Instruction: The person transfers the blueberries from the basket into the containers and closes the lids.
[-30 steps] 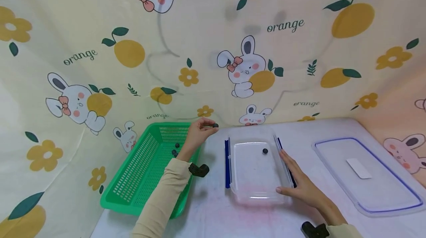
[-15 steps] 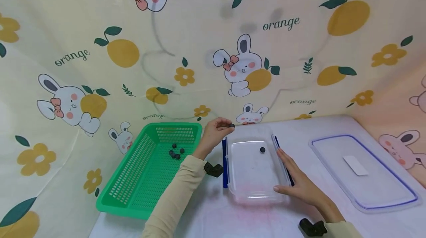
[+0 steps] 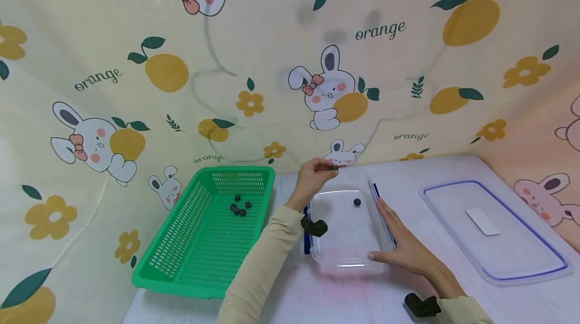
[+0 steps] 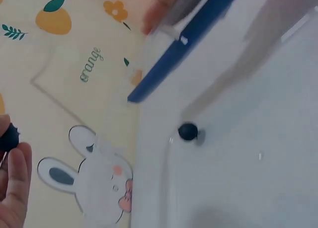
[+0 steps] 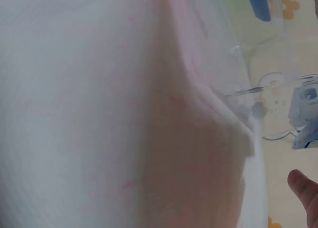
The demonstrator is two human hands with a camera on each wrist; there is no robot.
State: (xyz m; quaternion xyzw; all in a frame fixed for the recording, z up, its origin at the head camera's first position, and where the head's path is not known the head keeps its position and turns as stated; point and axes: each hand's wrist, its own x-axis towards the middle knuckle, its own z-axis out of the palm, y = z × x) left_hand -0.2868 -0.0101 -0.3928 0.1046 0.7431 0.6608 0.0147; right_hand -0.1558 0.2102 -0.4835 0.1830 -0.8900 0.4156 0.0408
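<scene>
My left hand (image 3: 311,182) pinches a blueberry (image 4: 9,137) between thumb and fingertips, above the far left corner of a clear plastic box (image 3: 346,265). On the bottom of that box, toward its far right corner, lies another blueberry (image 3: 357,202). My right hand (image 3: 410,251) rests against the box's right side, thumb at the near end and fingers straight along the blue-edged clip flap (image 3: 377,191). In the right wrist view only a thumb (image 5: 301,186) of it shows. Several blueberries (image 3: 236,210) sit together in the far part of a green basket (image 3: 181,288).
The clear lid (image 3: 525,251) with a blue seal and a white label (image 3: 483,221) lies on the table to the right. Behind everything hangs a printed cloth (image 3: 281,21). White cloth covers the table (image 3: 326,304).
My left hand has moved right from over the basket's edge to over the box, carrying the blueberry. The basket's blueberries have come into full view. My right hand stays at the box.
</scene>
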